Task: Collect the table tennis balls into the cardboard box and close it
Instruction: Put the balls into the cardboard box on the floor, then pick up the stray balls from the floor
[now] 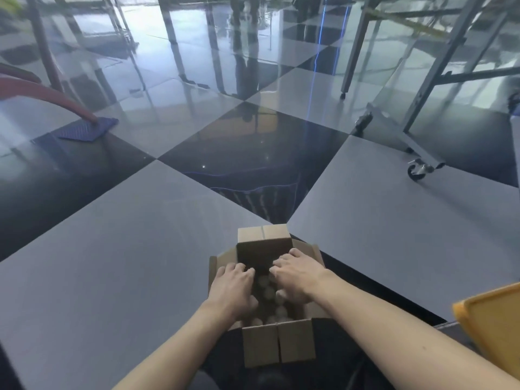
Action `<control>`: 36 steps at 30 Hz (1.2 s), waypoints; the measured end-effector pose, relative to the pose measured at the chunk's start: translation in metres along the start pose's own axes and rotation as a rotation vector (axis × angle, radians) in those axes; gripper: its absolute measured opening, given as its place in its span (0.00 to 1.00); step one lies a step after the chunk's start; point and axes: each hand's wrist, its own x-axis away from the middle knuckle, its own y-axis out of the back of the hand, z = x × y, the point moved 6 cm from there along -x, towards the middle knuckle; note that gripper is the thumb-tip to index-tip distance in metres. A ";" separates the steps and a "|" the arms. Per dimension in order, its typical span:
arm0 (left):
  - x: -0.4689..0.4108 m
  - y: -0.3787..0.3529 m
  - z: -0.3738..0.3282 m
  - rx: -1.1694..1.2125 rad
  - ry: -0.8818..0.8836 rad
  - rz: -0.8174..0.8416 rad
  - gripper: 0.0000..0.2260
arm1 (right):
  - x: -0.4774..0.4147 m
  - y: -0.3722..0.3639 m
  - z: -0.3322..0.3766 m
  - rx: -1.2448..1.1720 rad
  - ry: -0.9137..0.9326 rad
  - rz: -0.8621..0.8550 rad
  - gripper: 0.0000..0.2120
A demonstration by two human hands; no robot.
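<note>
An open cardboard box (278, 343) stands on the checkered floor close below me, its near and far flaps folded outward. Several pale table tennis balls (268, 294) lie inside it, dim in the shadow. My left hand (235, 291) rests on the box's left flap, palm down, fingers curled over the flap's inner edge. My right hand (295, 274) lies the same way on the right flap, its fingers reaching over the opening. Both hands press the side flaps; the flaps are mostly hidden beneath them.
A yellow container (492, 325) sits at the right edge. A wheeled metal frame (416, 153) stands at the upper right. A red curved leg on a blue mat (87, 129) is at the left. Glossy black and grey tiles surround the box.
</note>
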 end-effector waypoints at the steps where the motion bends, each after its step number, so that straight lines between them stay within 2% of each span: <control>1: 0.001 0.004 0.002 -0.011 0.021 -0.031 0.30 | 0.000 -0.001 -0.002 -0.011 -0.028 0.005 0.25; 3: 0.004 0.017 0.005 -0.023 0.054 -0.111 0.36 | 0.004 0.003 -0.005 -0.041 -0.075 -0.012 0.31; 8: 0.039 0.086 0.007 0.006 0.126 -0.241 0.40 | 0.037 0.062 -0.007 -0.089 -0.140 -0.127 0.37; 18: 0.185 0.324 0.046 0.028 0.181 -0.369 0.37 | 0.137 0.316 0.040 -0.152 -0.168 -0.397 0.37; 27: 0.334 0.514 0.116 -0.015 0.252 -0.338 0.37 | 0.212 0.529 0.121 -0.175 -0.058 -0.425 0.38; 31: 0.352 0.567 0.144 -0.034 0.286 -0.335 0.36 | 0.210 0.593 0.146 -0.187 -0.007 -0.436 0.37; 36: 0.335 0.590 0.189 -0.037 0.308 -0.355 0.37 | 0.174 0.631 0.146 -0.169 -0.028 -0.381 0.36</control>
